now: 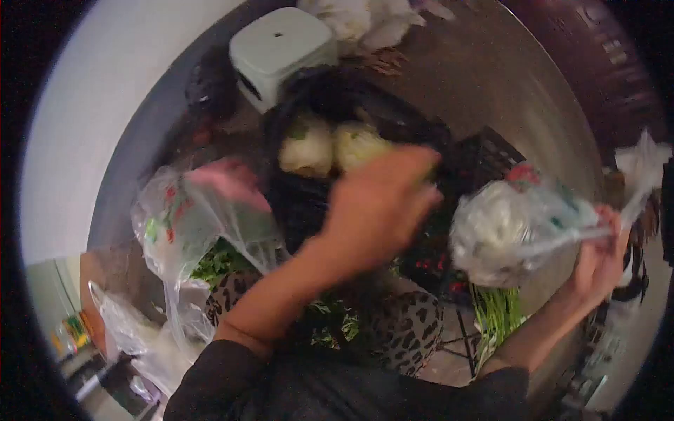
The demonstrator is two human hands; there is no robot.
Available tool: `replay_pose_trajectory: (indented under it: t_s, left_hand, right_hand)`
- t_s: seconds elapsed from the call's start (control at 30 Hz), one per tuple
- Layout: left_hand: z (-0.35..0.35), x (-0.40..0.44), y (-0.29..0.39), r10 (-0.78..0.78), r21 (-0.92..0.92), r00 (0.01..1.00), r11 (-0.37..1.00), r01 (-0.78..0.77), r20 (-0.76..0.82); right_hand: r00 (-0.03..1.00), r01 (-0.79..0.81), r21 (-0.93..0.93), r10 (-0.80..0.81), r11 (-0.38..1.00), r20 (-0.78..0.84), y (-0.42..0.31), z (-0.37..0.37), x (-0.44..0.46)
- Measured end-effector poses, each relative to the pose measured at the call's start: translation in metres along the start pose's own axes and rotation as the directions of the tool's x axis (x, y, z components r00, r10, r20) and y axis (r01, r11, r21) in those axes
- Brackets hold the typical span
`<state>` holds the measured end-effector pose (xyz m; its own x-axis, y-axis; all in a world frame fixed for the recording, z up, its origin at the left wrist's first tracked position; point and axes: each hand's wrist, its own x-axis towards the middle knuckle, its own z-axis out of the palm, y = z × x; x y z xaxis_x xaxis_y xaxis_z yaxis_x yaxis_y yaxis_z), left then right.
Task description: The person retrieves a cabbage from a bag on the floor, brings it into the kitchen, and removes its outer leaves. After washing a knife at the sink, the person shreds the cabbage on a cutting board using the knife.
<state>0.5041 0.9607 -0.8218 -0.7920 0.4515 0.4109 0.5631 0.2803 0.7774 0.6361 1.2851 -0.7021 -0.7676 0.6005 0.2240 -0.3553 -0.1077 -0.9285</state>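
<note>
My left hand (382, 200) is blurred over the black bag (298, 203), its fingers curled round something greenish that I cannot make out. Two pale, round vegetables (307, 149) lie in the black bag, just beyond that hand. At the right, my right hand (602, 256) is closed on the gathered neck of a clear plastic bag (491, 228). That bag bulges with something whitish; its contents are hard to tell.
A white stool (281, 45) stands beyond the black bag. To the left are a clear bag with red print (172, 217) and leafy greens (221, 261). Green stalks (498, 312) lie at the lower right, near a black crate (491, 151). Whitish bags (347, 19) lie at the top.
</note>
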Motion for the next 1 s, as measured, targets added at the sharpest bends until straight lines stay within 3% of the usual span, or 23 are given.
replay_pose_trajectory:
  t_s: [0.1, 0.13, 0.27, 0.43, 0.47, 0.57, 0.6, 0.67, 0.7, 0.73, 0.77, 0.8, 0.83, 0.87, 0.93, 0.97, 1.0]
  left_hand:
    - [-0.011, 0.004, -0.071, -0.207, 0.129, 0.967, 0.966, 0.226, -0.147]
    - [-0.013, 0.0, -0.095, -0.197, 0.164, 0.961, 0.959, 0.23, -0.196]
    - [-0.031, -0.003, -0.122, -0.3, 0.18, 0.925, 0.921, 0.345, -0.235]
    - [-0.011, -0.011, -0.124, -0.287, 0.224, 0.945, 0.921, 0.318, -0.16]
    - [-0.007, -0.012, -0.128, -0.271, 0.255, 0.951, 0.919, 0.302, -0.15]
    - [0.004, -0.011, -0.116, -0.493, 0.511, 0.864, 0.772, 0.38, 0.103]
    - [0.005, -0.014, -0.119, -0.496, 0.513, 0.855, 0.779, 0.361, 0.152]
    - [0.015, -0.029, -0.135, -0.494, 0.515, 0.832, 0.797, 0.316, 0.253]
    - [0.021, -0.032, -0.136, -0.514, 0.486, 0.826, 0.797, 0.359, 0.231]
    - [0.029, -0.033, -0.136, -0.533, 0.457, 0.82, 0.795, 0.399, 0.21]
    - [0.036, -0.035, -0.137, -0.552, 0.425, 0.811, 0.792, 0.438, 0.193]
    - [0.045, -0.039, -0.141, -0.511, 0.457, 0.841, 0.8, 0.388, 0.18]
    - [0.057, -0.046, -0.145, -0.468, 0.486, 0.867, 0.806, 0.338, 0.173]
    - [0.069, -0.052, -0.151, -0.419, 0.514, 0.893, 0.81, 0.283, 0.167]
    - [0.092, -0.064, -0.164, -0.333, 0.531, 0.929, 0.822, 0.203, 0.161]
    - [0.099, -0.07, -0.166, -0.29, 0.539, 0.943, 0.827, 0.161, 0.163]
    - [0.101, -0.075, -0.165, -0.302, 0.5, 0.937, 0.847, 0.18, 0.174]
  right_hand:
    - [0.995, 0.041, -0.06, -0.036, 0.997, 0.091, 0.002, -0.056, 0.047]
    - [0.99, 0.036, -0.047, -0.029, 0.998, 0.135, 0.008, -0.079, 0.061]
    - [0.995, 0.016, -0.106, -0.026, 0.994, -0.098, 0.044, -0.14, 0.085]
    - [0.947, 0.001, -0.101, -0.034, 0.995, -0.321, 0.124, -0.202, 0.117]
    - [0.942, -0.082, -0.17, 0.021, 0.982, -0.334, 0.143, -0.218, 0.126]
    - [0.908, -0.209, -0.282, 0.079, 0.936, -0.411, 0.201, -0.27, 0.132]
    - [0.886, -0.178, -0.259, 0.04, 0.949, -0.462, 0.225, -0.278, 0.132]
    - [0.851, -0.352, -0.196, 0.225, 0.915, -0.474, 0.271, -0.305, 0.119]
    - [0.819, -0.424, -0.22, 0.269, 0.878, -0.507, 0.281, -0.303, 0.113]
    - [0.834, -0.46, -0.424, 0.216, 0.78, -0.508, 0.285, -0.289, 0.11]
    - [0.898, -0.426, -0.823, 0.064, 0.376, -0.436, 0.28, -0.268, 0.107]
    - [0.961, -0.27, -0.947, -0.117, -0.173, -0.252, 0.273, -0.237, 0.102]
    - [0.971, -0.076, -0.96, -0.241, -0.27, -0.009, 0.26, -0.192, 0.095]
    - [0.942, 0.118, -0.981, -0.295, -0.153, 0.159, 0.246, -0.134, 0.088]
    - [0.967, 0.25, -0.854, -0.166, 0.456, 0.195, 0.232, -0.011, 0.057]
    - [0.949, 0.29, -0.825, -0.032, 0.485, 0.314, 0.229, 0.044, 0.039]
    - [0.856, 0.416, -0.744, 0.052, 0.523, 0.515, 0.234, 0.082, 0.02]
